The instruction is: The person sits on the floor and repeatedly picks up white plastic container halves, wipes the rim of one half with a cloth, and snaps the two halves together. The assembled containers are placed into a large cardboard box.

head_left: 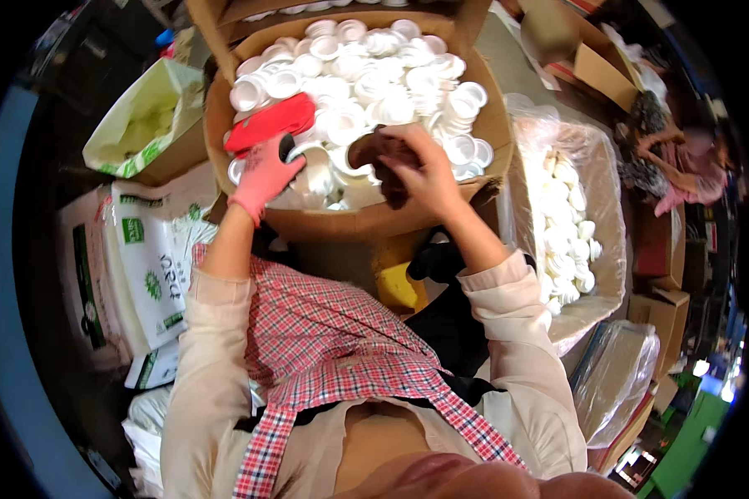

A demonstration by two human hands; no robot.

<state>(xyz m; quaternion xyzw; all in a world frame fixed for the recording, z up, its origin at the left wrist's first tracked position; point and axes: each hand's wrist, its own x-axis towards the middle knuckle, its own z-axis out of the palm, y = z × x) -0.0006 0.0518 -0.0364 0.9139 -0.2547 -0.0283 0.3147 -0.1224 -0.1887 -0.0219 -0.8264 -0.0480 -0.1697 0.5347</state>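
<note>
A large cardboard box (345, 223) before me is heaped with white round plastic lid-like pieces (374, 75). My left hand (268, 173), in a pink glove with dark patches, is at the box's near left. Its thumb and fingers close on a shiny white round piece (314, 176). Bare-skinned, my right hand (424, 170) grips a crumpled dark brown thing (389, 162), perhaps a cloth or glove, over the near side of the heap. Just beyond my left hand, a folded red cloth-like item (272, 123) lies on the white pieces.
Right of the box, a plastic-lined carton (614, 224) holds rounded white pieces (567, 224). Printed white sacks (146, 258) and an open green-and-white bag (162, 125) stand at left. A wooden frame (211, 37) rises behind the box. Another person (691, 170) sits at far right.
</note>
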